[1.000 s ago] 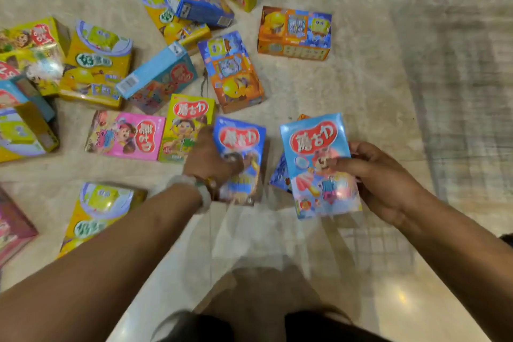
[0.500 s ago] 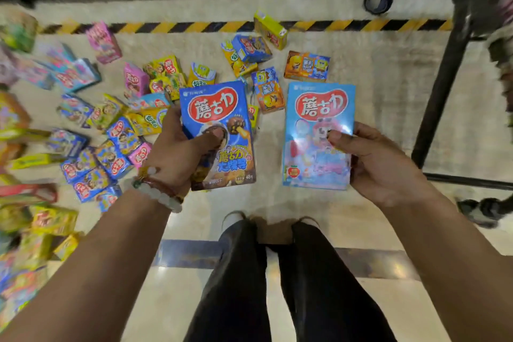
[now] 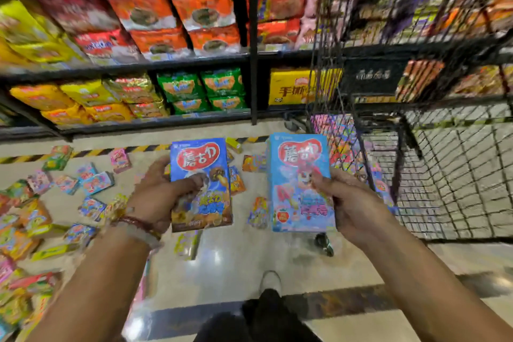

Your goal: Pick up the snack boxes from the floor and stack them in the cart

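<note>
My left hand (image 3: 159,197) grips a dark blue snack box (image 3: 200,158) with a red label and a brown lower edge, held upright in front of me. My right hand (image 3: 351,207) holds a light blue snack box (image 3: 298,191) with a red label and a strawberry mark, also upright, just left of the cart. The black wire cart (image 3: 433,175) stands at the right, with colourful boxes (image 3: 337,144) seen through its mesh. Several more snack boxes (image 3: 91,183) lie scattered on the floor to the left.
Store shelves (image 3: 177,66) packed with snack bags run across the back. A yellow-black stripe (image 3: 91,152) marks the floor under them. A cart wheel (image 3: 323,243) sits near my right forearm. My shoe (image 3: 270,280) and dark trousers show at the bottom.
I have risen from the floor with both boxes lifted. The view swung up and right, bringing the shelves and the cart into sight. Both hands keep their grip.
</note>
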